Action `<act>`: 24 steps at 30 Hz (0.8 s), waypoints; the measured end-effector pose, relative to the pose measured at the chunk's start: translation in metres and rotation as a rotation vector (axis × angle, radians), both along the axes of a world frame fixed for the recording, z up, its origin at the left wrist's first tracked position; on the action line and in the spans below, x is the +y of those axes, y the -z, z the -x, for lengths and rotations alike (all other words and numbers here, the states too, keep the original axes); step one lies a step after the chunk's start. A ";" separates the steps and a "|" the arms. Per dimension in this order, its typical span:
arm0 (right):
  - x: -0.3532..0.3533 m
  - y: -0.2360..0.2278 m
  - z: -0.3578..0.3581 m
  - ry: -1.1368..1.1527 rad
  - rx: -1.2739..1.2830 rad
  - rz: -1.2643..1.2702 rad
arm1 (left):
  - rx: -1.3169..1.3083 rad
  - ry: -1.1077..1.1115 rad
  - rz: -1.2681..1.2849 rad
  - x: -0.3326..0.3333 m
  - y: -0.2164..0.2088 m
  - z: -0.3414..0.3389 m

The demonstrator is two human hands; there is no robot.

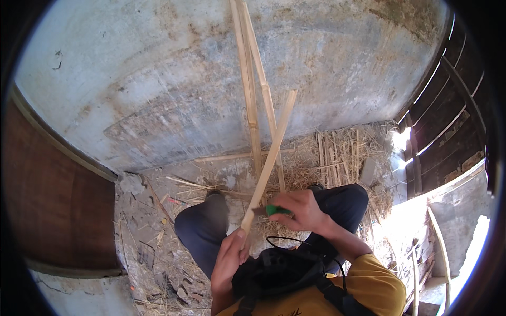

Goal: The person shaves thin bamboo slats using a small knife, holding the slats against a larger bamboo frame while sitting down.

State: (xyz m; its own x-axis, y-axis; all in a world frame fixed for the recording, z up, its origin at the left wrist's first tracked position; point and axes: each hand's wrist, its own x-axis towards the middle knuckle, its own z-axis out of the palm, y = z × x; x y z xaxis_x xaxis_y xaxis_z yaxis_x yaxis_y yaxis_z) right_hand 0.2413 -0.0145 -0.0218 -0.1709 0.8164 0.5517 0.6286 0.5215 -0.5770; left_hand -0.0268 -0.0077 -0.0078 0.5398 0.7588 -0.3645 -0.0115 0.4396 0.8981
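A pale bamboo strip (276, 139) slants up and away from my lap, its far end raised before the wall. My left hand (230, 254) is closed round its near end. In my right hand (301, 210) is a knife (275, 210) with a green handle, the fingers wrapped round it. The short dark blade meets the strip's right edge, a little beyond my left hand; whether it has cut in, I cannot tell. My legs, in dark trousers, are bent on either side of the strip.
Two long bamboo poles (246, 84) lean against the stained wall (174, 79) ahead. Shavings and thin split strips (333, 155) litter the floor beyond my right knee. A brown wooden panel (60, 200) stands at the left, and dark slatted boards (448, 126) at the right.
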 end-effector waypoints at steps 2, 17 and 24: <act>-0.003 0.009 0.005 -0.007 -0.032 -0.056 | 0.017 -0.019 -0.005 -0.001 -0.001 -0.004; -0.012 -0.009 0.017 0.124 -0.178 -0.127 | 0.084 -0.044 -0.188 -0.004 -0.001 -0.020; -0.013 -0.014 0.019 0.191 -0.183 -0.210 | 0.116 -0.011 -0.239 -0.003 0.002 -0.017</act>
